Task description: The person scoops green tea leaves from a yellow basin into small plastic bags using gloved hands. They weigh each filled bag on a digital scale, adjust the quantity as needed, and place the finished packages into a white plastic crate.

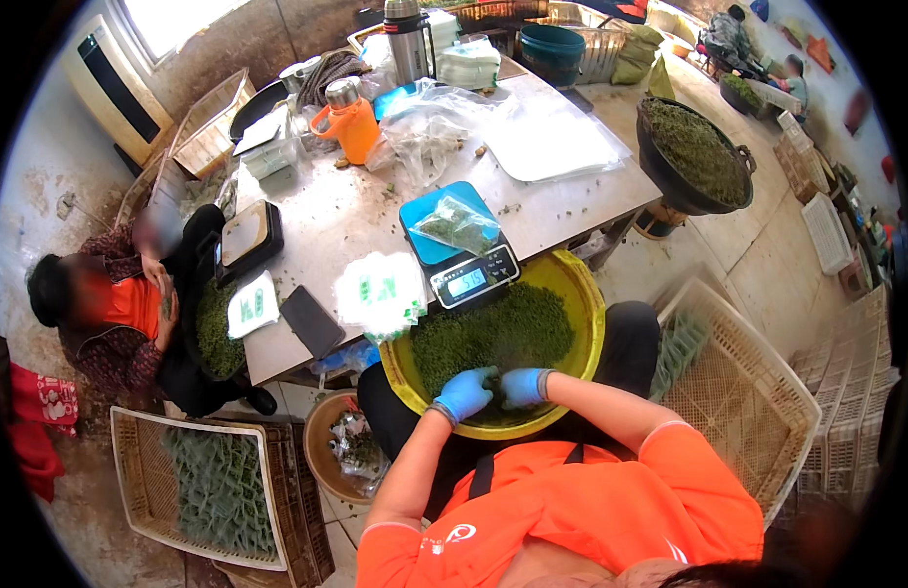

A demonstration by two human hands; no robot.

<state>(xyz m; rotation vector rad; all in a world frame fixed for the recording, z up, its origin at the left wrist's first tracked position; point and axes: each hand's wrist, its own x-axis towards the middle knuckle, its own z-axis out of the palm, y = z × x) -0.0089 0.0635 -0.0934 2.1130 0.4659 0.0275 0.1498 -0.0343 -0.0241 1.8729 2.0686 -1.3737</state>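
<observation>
A yellow basin (595, 309) of small green buds or peppercorn-like pieces (498, 327) rests at my lap. My left hand (465, 393), in a blue glove, is at the basin's near side, fingers curled over the green pieces. Just right of it, my right hand (526, 387), gloved too, reaches into them; its fingertips are hidden or blurred. Beyond the basin, a blue digital scale (440, 192) bears a clear plastic bag (457, 222) with green pieces inside. Left of the scale lies a stack of printed plastic bags (380, 290).
The table (321, 220) holds a phone (312, 321), a second scale (251, 234), an orange bottle (357, 132) and a thermos (410, 51). A co-worker (123, 316) sits at left. Plastic crates (748, 397) of filled bags stand on both sides; a brown bowl (318, 441) is at lower left.
</observation>
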